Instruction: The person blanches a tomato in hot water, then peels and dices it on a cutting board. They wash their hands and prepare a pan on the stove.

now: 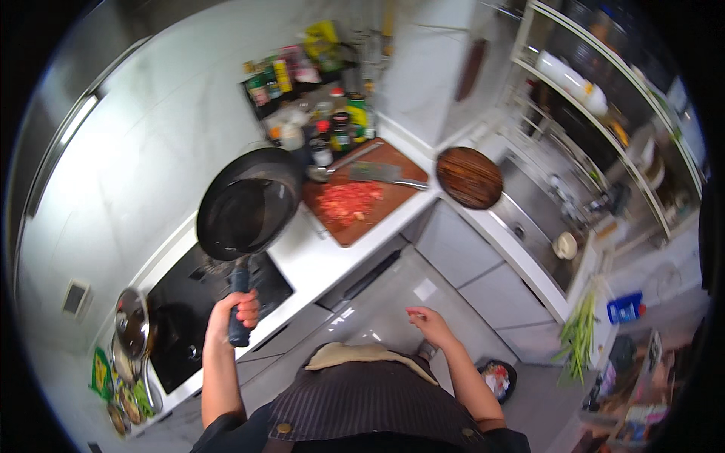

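Note:
My left hand is wrapped around the dark handle of a black wok. The wok is raised and tilted over the back of the counter, beside a black glass cooktop; its inside looks glossy. My right hand hangs over the floor in front of my apron, holding nothing, with its fingers loosely bent. To the right of the wok, chopped tomato is heaped on a brown cutting board. A cleaver lies on the board behind the heap, and a metal ladle lies by the board's back edge.
Seasoning bottles crowd a corner rack. A round wooden board sits beside the steel sink. Green stalks overhang the right counter. A glass-lidded pot stands by the cooktop's left end. A waste bin is on the floor.

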`<state>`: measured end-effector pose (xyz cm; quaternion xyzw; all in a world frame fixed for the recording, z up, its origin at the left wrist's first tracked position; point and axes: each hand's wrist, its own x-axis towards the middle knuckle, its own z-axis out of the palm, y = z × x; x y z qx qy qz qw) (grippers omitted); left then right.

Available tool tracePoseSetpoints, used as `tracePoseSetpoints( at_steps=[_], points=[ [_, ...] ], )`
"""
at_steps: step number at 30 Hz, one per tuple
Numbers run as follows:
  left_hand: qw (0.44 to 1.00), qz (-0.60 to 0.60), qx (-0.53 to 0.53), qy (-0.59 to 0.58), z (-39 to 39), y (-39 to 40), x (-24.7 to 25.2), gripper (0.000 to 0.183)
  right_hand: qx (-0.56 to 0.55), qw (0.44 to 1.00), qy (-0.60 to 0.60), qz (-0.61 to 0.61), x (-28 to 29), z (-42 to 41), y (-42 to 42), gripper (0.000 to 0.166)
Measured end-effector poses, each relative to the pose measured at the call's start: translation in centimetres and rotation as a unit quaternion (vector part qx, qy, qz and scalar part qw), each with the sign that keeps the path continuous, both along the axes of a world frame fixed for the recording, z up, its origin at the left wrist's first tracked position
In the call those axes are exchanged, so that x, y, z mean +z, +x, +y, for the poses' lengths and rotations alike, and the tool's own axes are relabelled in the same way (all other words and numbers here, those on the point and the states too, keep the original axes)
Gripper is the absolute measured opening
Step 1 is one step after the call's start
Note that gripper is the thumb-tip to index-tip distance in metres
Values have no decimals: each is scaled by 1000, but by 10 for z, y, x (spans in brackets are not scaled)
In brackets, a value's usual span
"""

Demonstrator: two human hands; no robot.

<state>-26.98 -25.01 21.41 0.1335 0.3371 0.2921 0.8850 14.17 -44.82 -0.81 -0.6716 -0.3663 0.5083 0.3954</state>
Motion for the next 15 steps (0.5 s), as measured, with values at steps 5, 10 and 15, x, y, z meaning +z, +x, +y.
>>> tracePoseSetpoints(
  at_steps=[5, 10, 15],
  points=[
    [996, 78, -35, 24, -32, 97, 30, 9, -12, 999, 4, -37, 26, -24, 62, 31],
    [988, 63, -141, -7, -60, 219, 35, 11, -34, 998, 6, -45, 12, -78, 155, 31],
    [973, 65, -220, -22, -88, 343, 21, 20, -53, 998, -7, -45, 12, -137, 235, 31]
  ],
)
